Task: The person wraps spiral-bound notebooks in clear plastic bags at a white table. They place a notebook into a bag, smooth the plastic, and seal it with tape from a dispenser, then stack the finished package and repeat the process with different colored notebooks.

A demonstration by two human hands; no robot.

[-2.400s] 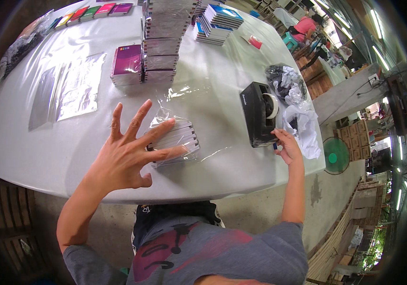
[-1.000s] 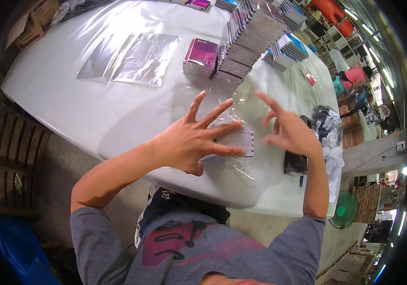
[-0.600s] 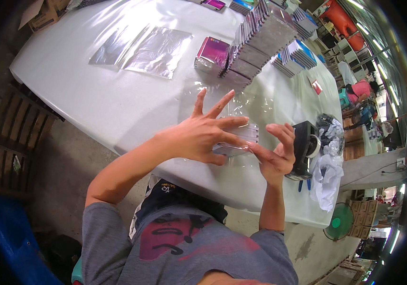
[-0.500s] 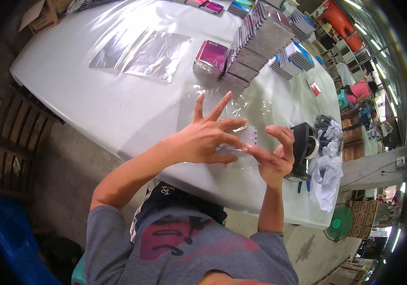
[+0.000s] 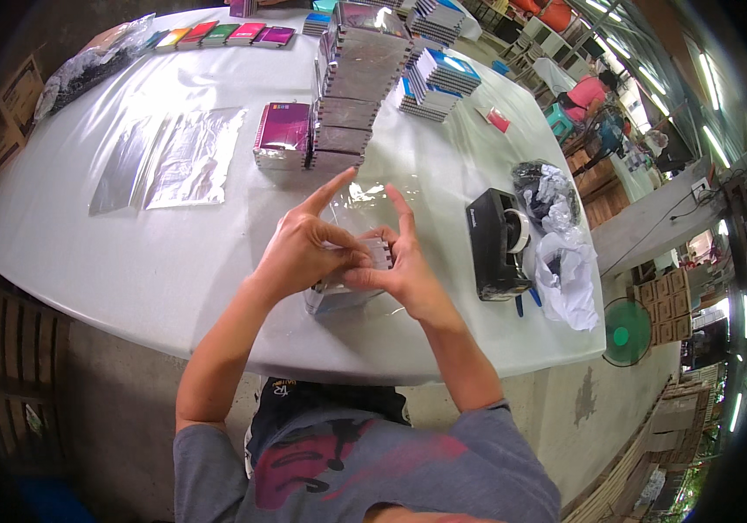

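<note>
On the near side of the table, a small stack of spiral-bound notebooks (image 5: 330, 301) lies in clear plastic film, partly hidden under my hands. My left hand (image 5: 297, 248) pinches the film over the stack's top between thumb and bent fingers, its index finger pointing outward. Close against it, my right hand (image 5: 408, 275) has its thumb on the film and its fingers around the stack's right side, one finger raised. Farther off stands a tall pile of film-wrapped notebook stacks (image 5: 351, 91), with a purple-covered notebook stack (image 5: 284, 131) to its left.
Clear plastic sheets (image 5: 190, 161) lie flat at the left. A black tape dispenser (image 5: 491, 248) stands on the right, beside blue-handled scissors (image 5: 527, 301) and crumpled plastic (image 5: 565, 279). Blue notebook stacks (image 5: 434, 83) and coloured notebooks (image 5: 221, 35) sit farther back. Another person (image 5: 587, 96) sits beyond.
My hands have come closer together over the stack. The left fingers, spread before, are now pinched on the film. The whole view has shifted, showing more of the table's far side.
</note>
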